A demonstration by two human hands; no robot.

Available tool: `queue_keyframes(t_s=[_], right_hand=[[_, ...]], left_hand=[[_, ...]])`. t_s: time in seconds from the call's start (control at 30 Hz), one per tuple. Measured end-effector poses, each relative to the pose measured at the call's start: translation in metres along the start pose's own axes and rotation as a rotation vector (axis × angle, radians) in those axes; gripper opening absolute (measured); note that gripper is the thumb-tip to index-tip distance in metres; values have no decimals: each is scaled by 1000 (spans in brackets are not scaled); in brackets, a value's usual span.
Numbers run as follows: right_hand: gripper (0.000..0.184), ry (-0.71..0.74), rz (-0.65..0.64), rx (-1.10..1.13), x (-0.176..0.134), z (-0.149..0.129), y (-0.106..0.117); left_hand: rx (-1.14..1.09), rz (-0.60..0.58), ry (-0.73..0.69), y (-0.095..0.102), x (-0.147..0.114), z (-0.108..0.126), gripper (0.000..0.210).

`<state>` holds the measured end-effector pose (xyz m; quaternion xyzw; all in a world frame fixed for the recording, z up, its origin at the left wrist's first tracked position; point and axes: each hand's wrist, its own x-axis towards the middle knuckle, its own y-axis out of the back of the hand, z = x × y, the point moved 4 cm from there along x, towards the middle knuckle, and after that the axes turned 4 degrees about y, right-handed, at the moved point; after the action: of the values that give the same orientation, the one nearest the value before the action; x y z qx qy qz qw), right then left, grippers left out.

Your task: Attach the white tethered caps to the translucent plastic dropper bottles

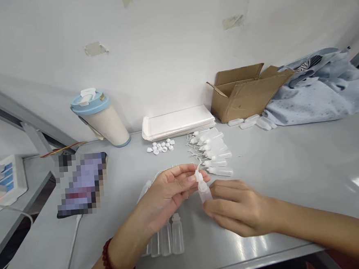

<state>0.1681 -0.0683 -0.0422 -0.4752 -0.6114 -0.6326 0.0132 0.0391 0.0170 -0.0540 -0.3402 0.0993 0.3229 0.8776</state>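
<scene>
Over the near middle of the table, a small translucent plastic squeeze bottle (205, 193) is held tilted between both hands. My right hand (238, 206) is closed around its lower body. At its top, the thumb and fingers of my left hand (167, 188) pinch the white bottle cap (198, 176), from which a thin strip sticks up. Beyond my hands lies a group of capped bottles (216, 150) with thin white tails. Several bottles without tails (166, 240) lie side by side below my left wrist, partly hidden by it.
Loose white caps (162, 147) lie before a stack of white sheets (178, 122). At the back are a tumbler (104, 119), an open cardboard box (247, 97), more bottles (255, 122) and blue cloth (321, 96). A phone (83, 184) with a cable and a power strip (10, 179) are left.
</scene>
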Motion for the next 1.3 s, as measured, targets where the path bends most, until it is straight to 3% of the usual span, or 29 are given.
queue_keyframes(t_s=[0.27,0.53,0.8,0.93,1.3], right_hand=[[16,-92,9,228,5,3,1],[15,-259,52,527,8,7,5],[6,-624,13,1149,-2,16,-5],[13,-675,27,1427,-2,19,-9],[17,-705,29,1511,-2,23,-12]], left_hand=[[-12,-18,-29,-4,0,0,13],[146,-71,-98,-9,-3,4,9],[123,-94,-135,-8,-3,4,10],[110,-102,-116,-9,-3,4,13],[190,8,-168,-6,-3,4,10]])
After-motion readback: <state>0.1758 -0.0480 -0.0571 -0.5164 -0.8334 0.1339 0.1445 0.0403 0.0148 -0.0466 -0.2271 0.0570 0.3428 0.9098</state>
